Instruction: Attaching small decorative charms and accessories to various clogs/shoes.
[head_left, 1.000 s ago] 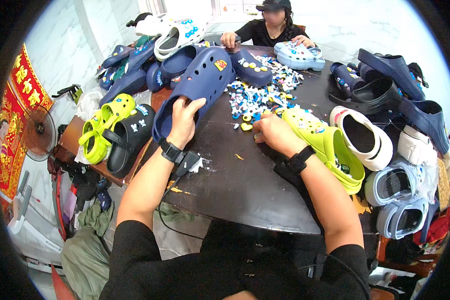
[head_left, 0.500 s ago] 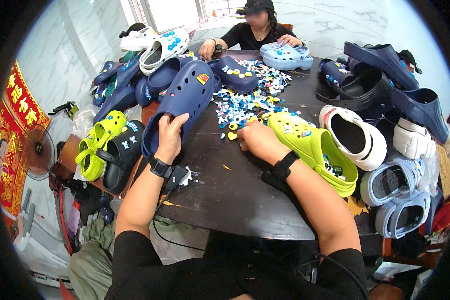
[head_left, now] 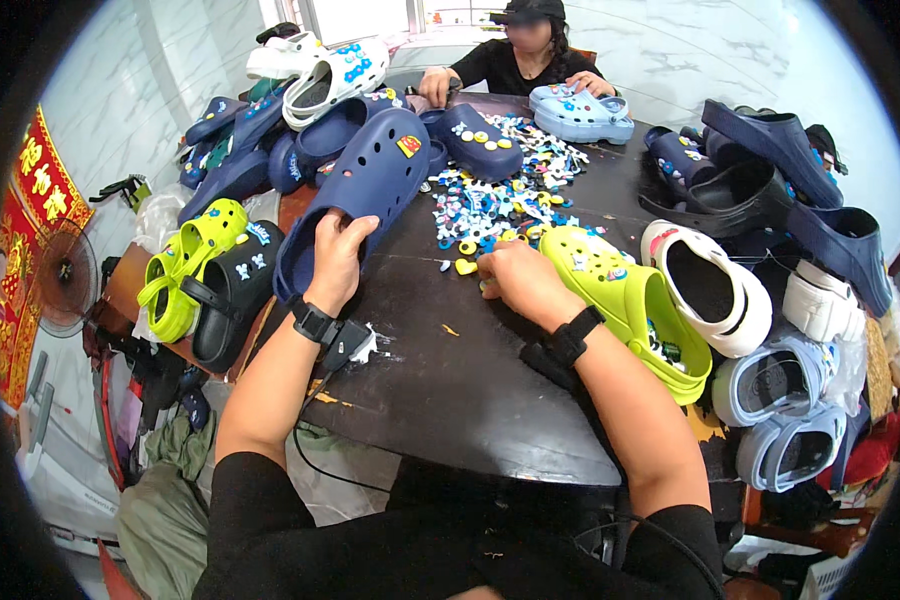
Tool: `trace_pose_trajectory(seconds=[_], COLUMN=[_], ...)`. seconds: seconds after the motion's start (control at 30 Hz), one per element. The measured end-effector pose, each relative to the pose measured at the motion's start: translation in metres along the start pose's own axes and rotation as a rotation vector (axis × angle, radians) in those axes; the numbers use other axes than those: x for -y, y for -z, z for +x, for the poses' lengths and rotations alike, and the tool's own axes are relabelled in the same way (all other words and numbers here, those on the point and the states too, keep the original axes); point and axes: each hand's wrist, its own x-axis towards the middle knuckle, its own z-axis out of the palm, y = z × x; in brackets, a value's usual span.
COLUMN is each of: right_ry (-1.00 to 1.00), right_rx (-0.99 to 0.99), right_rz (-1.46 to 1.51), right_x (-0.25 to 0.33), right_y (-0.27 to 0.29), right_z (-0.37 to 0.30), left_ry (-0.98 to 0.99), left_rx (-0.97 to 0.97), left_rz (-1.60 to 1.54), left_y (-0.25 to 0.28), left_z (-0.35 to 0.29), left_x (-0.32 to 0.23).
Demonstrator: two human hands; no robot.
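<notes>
Head view: left hand closed on the navy clog, thumb on the outside, other fingers inside the heel opening. Clog is tilted, toe up and away from the wearer, left of centre over the desk. One red-and-yellow charm sits near its toe; other holes visible there are bare.

Right hand is low over the desk, fingers curled in narrow, at the near edge of the charm pile. Can't tell if it's pinching anything; fingertips partly hidden. A yellow charm lies just beside it, to the left.

Just right of that hand: lime clog, charms on its toe, more loose bits inside. White clog right next to it. Black clog further back, pale blue clogs at the right edge.

Second navy clog at the far left of the pile, yellow and white charms on it. Across the desk, a co-worker has one hand on a pale blue clog.

Black box with a cable at the left wrist.
</notes>
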Motion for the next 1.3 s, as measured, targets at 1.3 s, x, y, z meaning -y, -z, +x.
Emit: trace_pose_trajectory(seconds=[1.3], right_ry=[-0.211], right_rx=[-0.422], right_rz=[1.033], right_x=[0.012], right_y=[0.015], right_z=[0.010], left_ry=[-0.015], left_rx=[0.092], left_rz=[-0.096], left_y=[-0.004], left_z=[-0.007], left_x=[-0.010])
